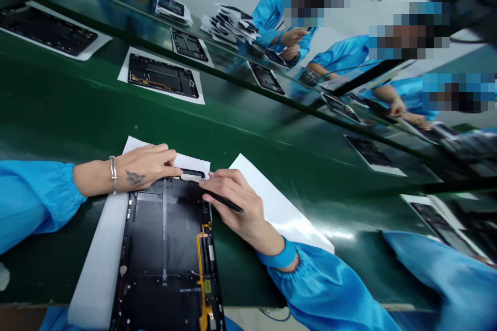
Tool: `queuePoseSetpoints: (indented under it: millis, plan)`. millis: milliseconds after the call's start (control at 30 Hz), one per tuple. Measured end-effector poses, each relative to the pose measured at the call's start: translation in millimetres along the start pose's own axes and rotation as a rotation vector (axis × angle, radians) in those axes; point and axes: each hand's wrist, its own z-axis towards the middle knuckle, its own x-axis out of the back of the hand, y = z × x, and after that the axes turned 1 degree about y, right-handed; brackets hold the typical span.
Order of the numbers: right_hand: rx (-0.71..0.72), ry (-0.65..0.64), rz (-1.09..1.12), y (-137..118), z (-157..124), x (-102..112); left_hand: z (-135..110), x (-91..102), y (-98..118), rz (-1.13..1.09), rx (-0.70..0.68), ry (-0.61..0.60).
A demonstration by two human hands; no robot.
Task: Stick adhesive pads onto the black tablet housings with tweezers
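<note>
An opened tablet housing (171,248) lies in front of me, dark inside, with a grey strip down its middle and an orange flex cable (202,269) along its right side. My left hand (149,165) grips its far end, with bent fingers near a pale strip (191,177) at the top edge. Pinched in my right hand (236,204) is a slim black pen-like tool (224,200). Its tip points at the housing's upper right part, beside the pale strip; the exact contact is hidden by my fingers.
White paper (97,269) lies beneath the housing, and another white sheet (279,207) is to its right. Across the green bench (77,108), several tablet housings (163,75) rest on papers along a rail (229,83). Co-workers in blue sleeves (341,57) work beyond it. A blue sleeve (446,274) is at right.
</note>
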Motion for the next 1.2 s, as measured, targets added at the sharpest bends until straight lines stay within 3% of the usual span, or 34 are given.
queuePoseSetpoints:
  millis: [100,233,300,433,733,1033,1200]
  plan:
    - [-0.081,0.051,0.057,2.5,0.6,-0.1,-0.7,-0.4,-0.3,0.055,-0.023,-0.004]
    - [-0.502,0.221,0.152,10.6,1.6,1.3,-1.5,0.4,-0.3,0.106,-0.047,0.002]
    - [-0.694,0.246,0.226,16.5,1.8,1.0,-1.6,0.6,-0.4,0.114,-0.055,0.009]
    - [-0.857,0.243,0.354,26.1,1.6,-2.8,-1.2,0.8,-0.4,0.114,-0.061,0.024]
    - [-0.891,0.363,0.563,23.7,0.0,-11.3,0.4,4.4,0.0,0.104,-0.046,-0.005]
    - [-0.829,0.270,0.433,24.6,-0.7,-10.1,-0.5,2.8,-0.6,0.120,-0.049,-0.006]
    - [-0.793,0.317,0.343,29.6,-0.8,-4.6,-0.6,7.8,4.5,0.196,-0.041,-0.034]
